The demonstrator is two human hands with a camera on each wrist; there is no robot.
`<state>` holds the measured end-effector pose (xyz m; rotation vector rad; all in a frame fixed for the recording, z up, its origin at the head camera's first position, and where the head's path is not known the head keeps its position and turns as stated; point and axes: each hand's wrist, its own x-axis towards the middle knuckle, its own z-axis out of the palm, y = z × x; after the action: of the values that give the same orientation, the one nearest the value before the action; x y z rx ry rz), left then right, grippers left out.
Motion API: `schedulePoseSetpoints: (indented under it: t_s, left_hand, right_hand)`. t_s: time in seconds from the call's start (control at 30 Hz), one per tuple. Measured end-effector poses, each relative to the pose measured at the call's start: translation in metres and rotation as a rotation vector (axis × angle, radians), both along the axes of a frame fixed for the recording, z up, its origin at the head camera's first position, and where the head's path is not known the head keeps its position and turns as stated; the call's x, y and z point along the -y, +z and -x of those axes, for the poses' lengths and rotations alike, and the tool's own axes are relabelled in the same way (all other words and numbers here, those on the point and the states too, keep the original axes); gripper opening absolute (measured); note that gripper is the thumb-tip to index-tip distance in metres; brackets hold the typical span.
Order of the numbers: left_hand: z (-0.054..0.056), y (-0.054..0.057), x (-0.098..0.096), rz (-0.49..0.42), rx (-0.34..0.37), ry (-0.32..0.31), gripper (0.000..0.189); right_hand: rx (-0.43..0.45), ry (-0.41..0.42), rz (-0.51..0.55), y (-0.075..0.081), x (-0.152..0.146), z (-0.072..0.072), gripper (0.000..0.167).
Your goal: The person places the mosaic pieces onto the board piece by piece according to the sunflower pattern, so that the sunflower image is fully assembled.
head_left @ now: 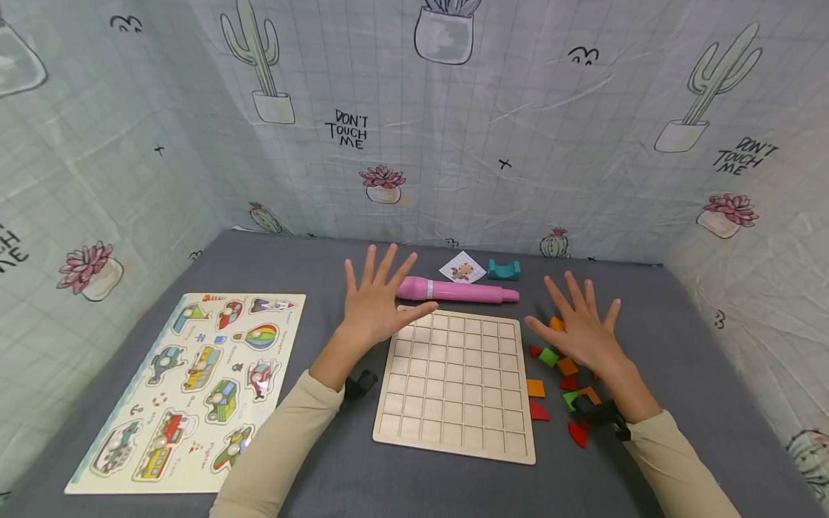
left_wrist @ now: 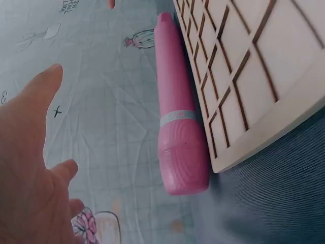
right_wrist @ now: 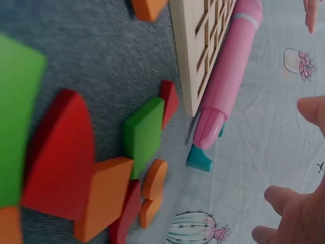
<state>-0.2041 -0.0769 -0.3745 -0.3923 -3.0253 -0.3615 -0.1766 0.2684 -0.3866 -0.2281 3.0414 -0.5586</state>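
Observation:
Fingers spread and holding nothing, my left hand (head_left: 372,309) is raised over the upper left corner of a wooden grid board (head_left: 456,388). My right hand (head_left: 583,334), also spread and bare of any object, hovers over a scatter of small coloured blocks at the board's right. Among these are a green block (right_wrist: 144,129), a red curved-edge block (right_wrist: 63,157) and an orange block (right_wrist: 104,195). Along the board's far edge lies a pink pen-shaped tool (head_left: 460,291) with a silver band, close to the left fingertips in the head view.
A wooden picture puzzle board (head_left: 188,388) with vehicle pieces lies at the left, partly behind the left sleeve. Behind the pink tool are a small printed card (head_left: 463,267) and a teal cradle-shaped stand (head_left: 504,270). A patterned cloth (head_left: 453,144) walls the back and sides.

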Motion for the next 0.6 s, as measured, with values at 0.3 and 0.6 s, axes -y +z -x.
schedulePoseSetpoints:
  t_s: [0.3,0.6]
  left_hand:
    - [-0.025,-0.011,0.0,-0.006,-0.025,-0.063,0.09]
    - [-0.064,-0.024,0.008,0.028,-0.044,-0.134,0.089]
  right_hand:
    - [0.069,0.021,0.043,-0.006,-0.007,-0.003,0.087]
    - [0.13,0.058,0.168,-0.013,-0.017,0.005,0.09]
